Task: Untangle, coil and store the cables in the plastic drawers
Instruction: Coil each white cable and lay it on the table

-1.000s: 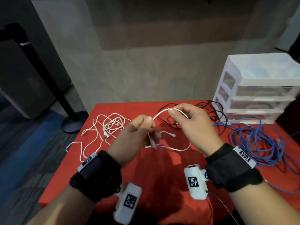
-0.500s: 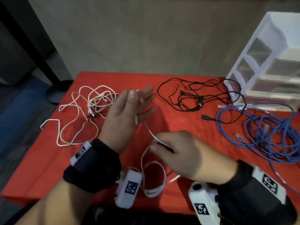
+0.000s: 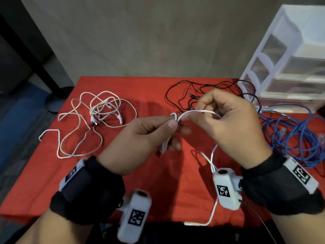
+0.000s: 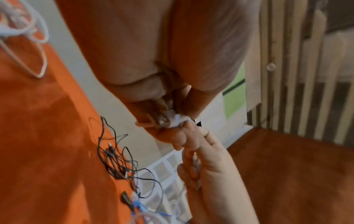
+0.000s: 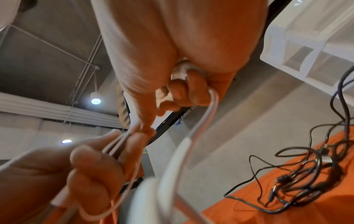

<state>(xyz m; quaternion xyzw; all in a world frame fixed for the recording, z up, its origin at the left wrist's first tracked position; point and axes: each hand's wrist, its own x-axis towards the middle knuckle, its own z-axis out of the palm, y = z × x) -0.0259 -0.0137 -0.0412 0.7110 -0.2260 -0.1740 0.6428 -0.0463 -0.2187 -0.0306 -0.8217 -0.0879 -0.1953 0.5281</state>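
A thin white charging cable point(image 3: 195, 112) is held in the air above the middle of the red cloth-covered table point(image 3: 158, 173). Its held stretch runs left to right in a shallow arch between the two hands, and its free tail drops from the right hand toward the near edge, ending in a plug that points left point(image 3: 190, 223).

The left hand point(image 3: 140, 138) is raised, back up, with thumb and curled fingers gripping several gathered loops of the cable. The right hand point(image 3: 228, 127), just beside it and touching it at the fingertips, is also back up, its fingers curled round the cable and pinching it.

On the far left of the table lies a loose tangle of cream and white cables point(image 3: 91, 120). A tangle of thin black cables point(image 3: 186, 95) lies far centre, and a heap of blue network cable point(image 3: 292, 136) lies on the right. The white plastic drawer unit point(image 3: 290, 67) stands at the far right corner.
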